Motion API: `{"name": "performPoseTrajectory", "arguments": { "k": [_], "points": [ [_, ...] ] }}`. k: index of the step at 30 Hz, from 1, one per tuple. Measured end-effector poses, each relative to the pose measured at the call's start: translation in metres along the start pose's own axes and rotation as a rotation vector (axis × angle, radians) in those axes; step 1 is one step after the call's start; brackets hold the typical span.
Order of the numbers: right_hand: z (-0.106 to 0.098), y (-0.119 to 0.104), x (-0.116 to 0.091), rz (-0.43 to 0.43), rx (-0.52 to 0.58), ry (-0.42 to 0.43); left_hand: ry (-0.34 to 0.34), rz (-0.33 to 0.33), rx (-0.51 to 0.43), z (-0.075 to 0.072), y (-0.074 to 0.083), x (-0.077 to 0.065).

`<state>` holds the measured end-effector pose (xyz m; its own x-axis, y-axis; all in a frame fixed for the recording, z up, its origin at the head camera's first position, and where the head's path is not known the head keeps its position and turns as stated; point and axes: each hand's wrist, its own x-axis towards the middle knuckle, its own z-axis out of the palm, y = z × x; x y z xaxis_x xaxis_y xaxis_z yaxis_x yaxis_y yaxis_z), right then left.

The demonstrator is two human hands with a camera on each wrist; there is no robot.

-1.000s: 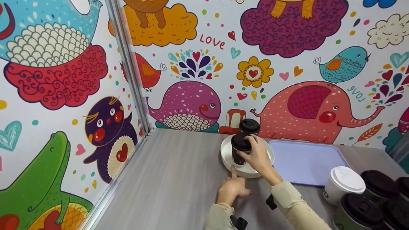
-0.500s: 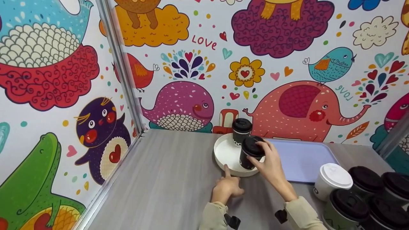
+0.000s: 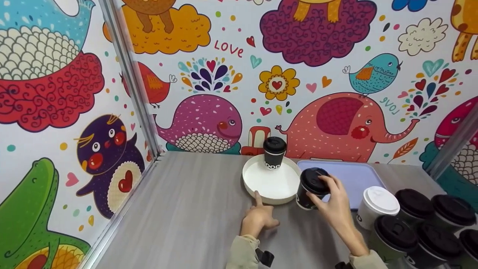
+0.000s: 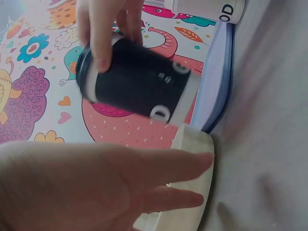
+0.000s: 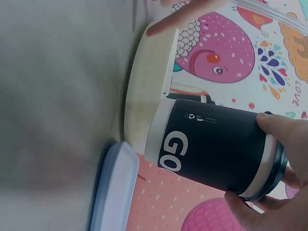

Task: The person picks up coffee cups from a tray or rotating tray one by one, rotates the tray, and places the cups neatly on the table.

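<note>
My right hand (image 3: pixel 336 201) grips a black lidded paper coffee cup (image 3: pixel 310 190) near its lid. The cup is held tilted, just past the right rim of the round white dish (image 3: pixel 254 189). In the right wrist view, white letters show on the black sleeve of the coffee cup (image 5: pixel 211 144). My left hand (image 3: pixel 260 216) touches the dish's front wall with an extended index finger. Seen from the left wrist, two fingers (image 4: pixel 183 166) lie straight against the pale wall of the dish (image 4: pixel 192 187). A second black lidded cup (image 3: pixel 274 155) stands upright at the back of the dish.
A lilac tray (image 3: pixel 358 175) lies to the right of the dish, by the patterned back wall. On the right stand a white lidded cup (image 3: pixel 377 207) and several black-lidded cups (image 3: pixel 396 239) close together. A metal corner post (image 3: pixel 130 78) rises at the left.
My right hand has lifted the coffee cup out of the dish and carried it right, past the rim. My left hand stays at the dish's front. The head view has shifted slightly rightward.
</note>
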<state>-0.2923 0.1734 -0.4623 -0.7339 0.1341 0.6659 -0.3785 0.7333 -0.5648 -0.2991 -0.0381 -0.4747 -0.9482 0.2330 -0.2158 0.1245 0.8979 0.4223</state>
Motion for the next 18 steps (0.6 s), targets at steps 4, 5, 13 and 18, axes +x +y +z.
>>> {"name": "performPoseTrajectory", "arguments": {
  "k": [4,5,13,18],
  "points": [
    [-0.009,0.003,-0.007,0.003,-0.026,0.030,0.013,0.018,-0.006,0.001,-0.001,0.001],
    [-0.011,0.004,-0.008,0.005,-0.030,0.035,0.013,0.017,-0.012,0.001,-0.001,0.001],
    [-0.024,0.007,-0.019,0.011,-0.090,0.091,-0.003,0.022,-0.042,0.003,-0.002,0.001],
    [-0.030,0.011,-0.025,0.027,-0.157,0.097,-0.007,0.021,-0.059,0.004,-0.001,0.001]
  ]
}}
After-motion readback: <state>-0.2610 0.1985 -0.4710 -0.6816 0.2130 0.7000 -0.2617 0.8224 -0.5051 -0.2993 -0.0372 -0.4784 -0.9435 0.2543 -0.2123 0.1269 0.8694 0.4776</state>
